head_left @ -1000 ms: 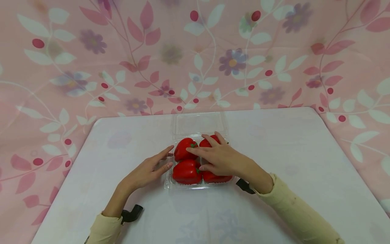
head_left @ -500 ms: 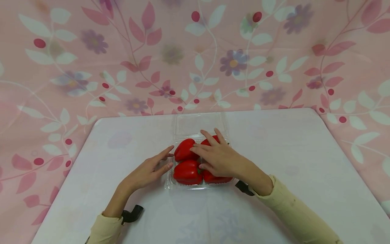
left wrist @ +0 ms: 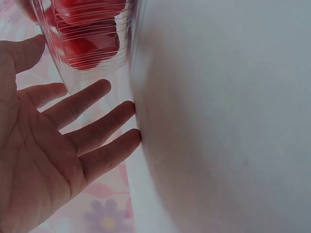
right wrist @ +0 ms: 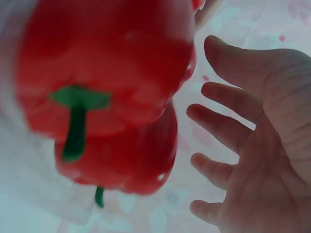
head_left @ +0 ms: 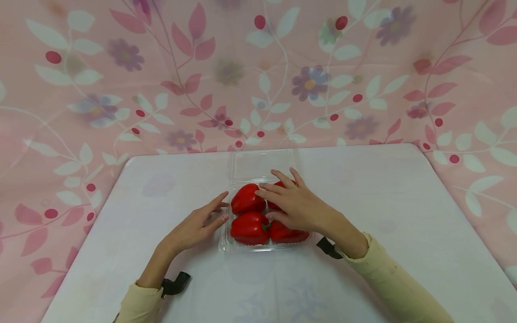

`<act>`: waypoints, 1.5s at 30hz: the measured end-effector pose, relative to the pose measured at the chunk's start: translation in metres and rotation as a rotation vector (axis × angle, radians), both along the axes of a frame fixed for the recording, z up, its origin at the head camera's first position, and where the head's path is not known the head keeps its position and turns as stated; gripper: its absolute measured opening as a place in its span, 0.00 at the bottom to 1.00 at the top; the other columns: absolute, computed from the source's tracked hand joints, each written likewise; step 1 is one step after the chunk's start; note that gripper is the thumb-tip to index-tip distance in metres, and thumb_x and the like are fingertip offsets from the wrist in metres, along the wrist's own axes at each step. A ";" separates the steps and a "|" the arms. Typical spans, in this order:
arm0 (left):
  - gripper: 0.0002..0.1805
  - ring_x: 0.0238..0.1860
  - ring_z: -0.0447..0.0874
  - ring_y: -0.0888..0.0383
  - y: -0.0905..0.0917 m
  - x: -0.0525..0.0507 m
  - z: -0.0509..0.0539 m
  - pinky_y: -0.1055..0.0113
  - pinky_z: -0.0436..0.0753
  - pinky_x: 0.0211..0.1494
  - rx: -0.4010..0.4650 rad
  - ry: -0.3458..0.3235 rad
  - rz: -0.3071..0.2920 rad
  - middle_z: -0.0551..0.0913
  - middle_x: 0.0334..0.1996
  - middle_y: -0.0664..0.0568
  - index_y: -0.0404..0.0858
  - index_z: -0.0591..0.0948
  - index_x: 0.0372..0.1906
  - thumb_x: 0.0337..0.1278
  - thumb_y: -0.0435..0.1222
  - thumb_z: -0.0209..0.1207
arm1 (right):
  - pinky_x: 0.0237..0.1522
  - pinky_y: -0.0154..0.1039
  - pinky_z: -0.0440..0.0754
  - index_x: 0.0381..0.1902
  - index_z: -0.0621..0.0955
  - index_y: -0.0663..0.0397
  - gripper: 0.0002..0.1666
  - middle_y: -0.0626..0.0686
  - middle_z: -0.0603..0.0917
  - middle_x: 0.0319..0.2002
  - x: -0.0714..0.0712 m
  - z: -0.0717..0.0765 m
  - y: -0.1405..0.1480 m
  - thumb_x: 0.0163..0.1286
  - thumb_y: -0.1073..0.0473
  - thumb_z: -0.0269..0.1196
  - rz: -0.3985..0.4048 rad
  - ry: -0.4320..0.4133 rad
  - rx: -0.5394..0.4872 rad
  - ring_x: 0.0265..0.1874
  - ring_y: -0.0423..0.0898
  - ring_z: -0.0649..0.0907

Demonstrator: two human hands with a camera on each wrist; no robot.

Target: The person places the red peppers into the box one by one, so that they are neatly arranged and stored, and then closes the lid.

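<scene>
Several red bell peppers with green stems sit in two rows in a clear plastic clamshell box (head_left: 252,249). Above the right-hand peppers hovers my right hand (head_left: 300,207), its fingers spread and extended. The right wrist view shows a gap between this palm and the peppers (right wrist: 116,160). My left hand (head_left: 195,229) stays beside the box's left wall, fingers loosely extended and holding nothing. In the left wrist view, the thumb is close to the box wall (left wrist: 57,63); whether it touches cannot be told. The back right pepper (head_left: 273,205) is partly hidden under my right hand.
The box's transparent lid (head_left: 264,166) lies folded back behind the peppers. A white cloth covers the table (head_left: 375,193), and a pink floral curtain (head_left: 258,80) hangs along its back edge. Black wrist cameras (head_left: 176,283) sit under both wrists.
My right hand has shifted slightly right, uncovering more of the front peppers. The back left pepper's stem has gone out of sight behind the fingers. My left hand has hardly moved.
</scene>
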State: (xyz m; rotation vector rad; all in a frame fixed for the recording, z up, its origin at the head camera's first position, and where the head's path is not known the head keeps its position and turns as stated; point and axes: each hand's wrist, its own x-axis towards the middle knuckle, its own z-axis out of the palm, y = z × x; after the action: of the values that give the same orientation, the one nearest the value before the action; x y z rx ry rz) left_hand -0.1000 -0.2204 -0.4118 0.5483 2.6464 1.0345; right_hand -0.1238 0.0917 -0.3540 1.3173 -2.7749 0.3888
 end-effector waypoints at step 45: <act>0.30 0.47 0.86 0.46 0.031 -0.091 -0.006 0.58 0.85 0.45 0.663 -0.170 0.515 0.79 0.57 0.34 0.30 0.68 0.69 0.67 0.35 0.61 | 0.49 0.55 0.82 0.72 0.63 0.64 0.41 0.65 0.77 0.60 -0.080 -0.045 0.071 0.69 0.52 0.65 -0.539 -0.539 -0.512 0.53 0.61 0.80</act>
State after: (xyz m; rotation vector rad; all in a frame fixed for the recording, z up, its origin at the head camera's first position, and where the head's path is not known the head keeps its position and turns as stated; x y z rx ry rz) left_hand -0.1907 -0.1895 -0.4181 -0.1376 2.2956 2.0268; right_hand -0.2035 0.1628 -0.3986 0.3635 -2.9337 1.4486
